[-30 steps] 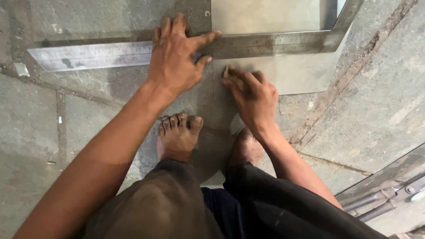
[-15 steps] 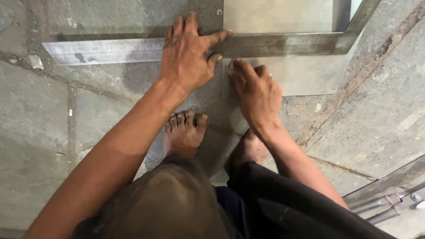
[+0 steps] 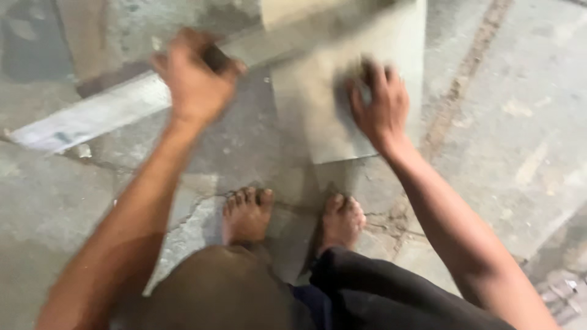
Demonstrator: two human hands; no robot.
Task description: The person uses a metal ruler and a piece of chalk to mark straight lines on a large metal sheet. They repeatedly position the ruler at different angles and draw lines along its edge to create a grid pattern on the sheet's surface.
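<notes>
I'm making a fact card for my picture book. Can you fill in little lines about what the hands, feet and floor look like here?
Left hand: curled over the long metal bar, blurred
Right hand: fingers spread, pressing on the flat grey sheet
Metal bar: lies slanted on the floor, running under the sheet's top edge
Feet: left foot and right foot, both bare, just below the sheet
Floor: grey stone slabs, cracked near the feet
Picture sharpness: blurry, small details unclear

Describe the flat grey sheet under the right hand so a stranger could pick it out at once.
Start from the rough grey stone floor in front of the squatting person's bare feet. Just beyond the toes lies a flat, pale grey rectangular sheet, its near corner pointing toward the feet, with the right hand pressed on it. Unlike the long, narrow shiny metal strip under the left hand, it is broad, dull and smooth.
</notes>
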